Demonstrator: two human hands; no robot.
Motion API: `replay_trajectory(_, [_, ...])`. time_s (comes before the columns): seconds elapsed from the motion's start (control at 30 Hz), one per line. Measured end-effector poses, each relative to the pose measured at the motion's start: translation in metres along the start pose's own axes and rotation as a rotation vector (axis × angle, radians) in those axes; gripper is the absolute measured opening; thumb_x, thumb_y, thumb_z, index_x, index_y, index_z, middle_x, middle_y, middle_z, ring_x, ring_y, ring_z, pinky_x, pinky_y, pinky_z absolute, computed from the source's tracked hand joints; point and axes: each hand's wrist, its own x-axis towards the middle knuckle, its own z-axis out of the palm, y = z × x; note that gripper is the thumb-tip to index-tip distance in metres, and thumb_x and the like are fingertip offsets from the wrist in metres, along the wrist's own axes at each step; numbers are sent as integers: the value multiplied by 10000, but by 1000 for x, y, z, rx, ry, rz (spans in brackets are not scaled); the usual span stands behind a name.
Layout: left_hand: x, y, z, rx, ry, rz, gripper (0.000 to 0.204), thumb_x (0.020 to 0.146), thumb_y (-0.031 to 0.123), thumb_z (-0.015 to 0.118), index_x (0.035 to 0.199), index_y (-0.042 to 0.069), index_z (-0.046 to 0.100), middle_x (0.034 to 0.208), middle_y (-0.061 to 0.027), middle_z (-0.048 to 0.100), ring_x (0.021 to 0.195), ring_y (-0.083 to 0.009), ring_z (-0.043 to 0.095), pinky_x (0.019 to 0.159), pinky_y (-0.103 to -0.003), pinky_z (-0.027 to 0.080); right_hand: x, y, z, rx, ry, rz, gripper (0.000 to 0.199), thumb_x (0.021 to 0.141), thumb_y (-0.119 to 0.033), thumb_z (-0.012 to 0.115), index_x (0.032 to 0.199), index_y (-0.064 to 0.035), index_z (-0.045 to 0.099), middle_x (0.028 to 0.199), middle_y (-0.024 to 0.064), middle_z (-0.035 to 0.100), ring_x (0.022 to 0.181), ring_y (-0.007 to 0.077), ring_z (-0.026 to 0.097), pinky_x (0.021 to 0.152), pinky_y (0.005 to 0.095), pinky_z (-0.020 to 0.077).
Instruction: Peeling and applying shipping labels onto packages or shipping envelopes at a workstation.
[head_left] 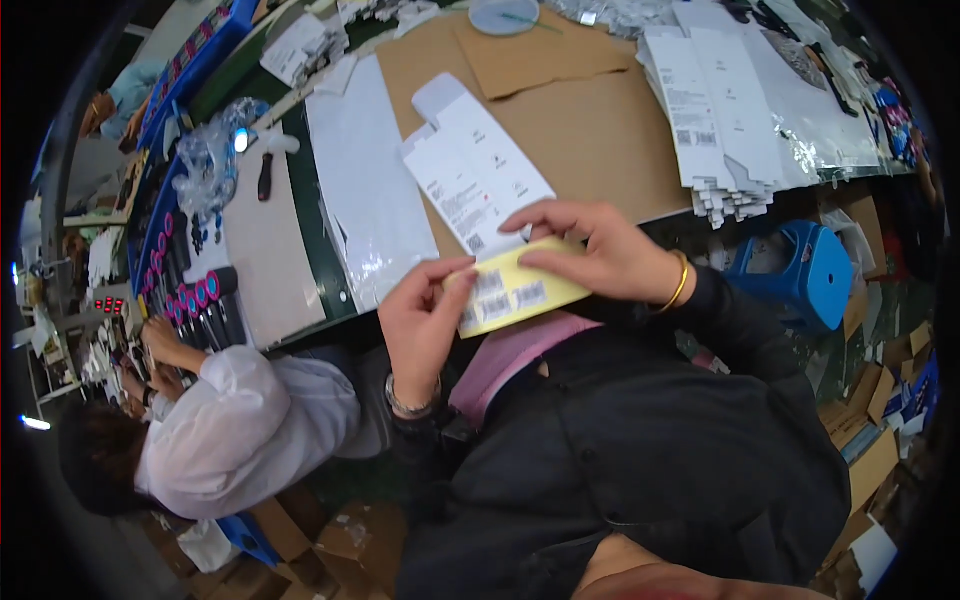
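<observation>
My L hand (pixel 425 310) pinches the L end of a yellow label sheet (pixel 545 274) btwn thumb & fingers. My R hand (pixel 600 250) grips its top edge, thumb on the face, index finger reaching fwd over a flat white box (pixel 480 165); can't tell if it touches. Sheet's held up, tilted, at the near edge of the desk (pixel 324 255), w/ a few white labels on it. Box lies on brown cardboard (pixel 600 140). Stack of flat boxes (pixel 715 110) sits twd the desk's R end, blue stool (pixel 800 275) below the near edge.
</observation>
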Motion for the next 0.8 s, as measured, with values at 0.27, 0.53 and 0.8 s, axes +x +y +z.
replay_trajectory(0.27, [5,-11,14,-524,-73,-86,171,1055,8,784,1123,-8,628,1081,-135,802,896,-94,749,830,-244,620,3,0,-1,-25,104,-15,353,993,-77,836,1338,-36,771,1036,38,728,961,129,663,870,295,547])
replay_trajectory(0.53, [-3,-25,19,-597,-20,6,193,1109,44,722,1108,30,529,1058,-116,770,944,-90,733,839,-254,613,-1,-1,7,-606,249,-499,366,840,-77,927,1196,-74,842,1134,77,742,1026,287,658,870,394,549])
replay_trajectory(0.8, [-9,-35,20,-672,-28,3,170,1152,90,660,1143,58,494,1079,-76,714,986,-76,710,859,-258,603,-4,10,18,-607,286,-473,310,837,-107,942,1132,-77,851,1081,55,747,992,248,668,852,378,533])
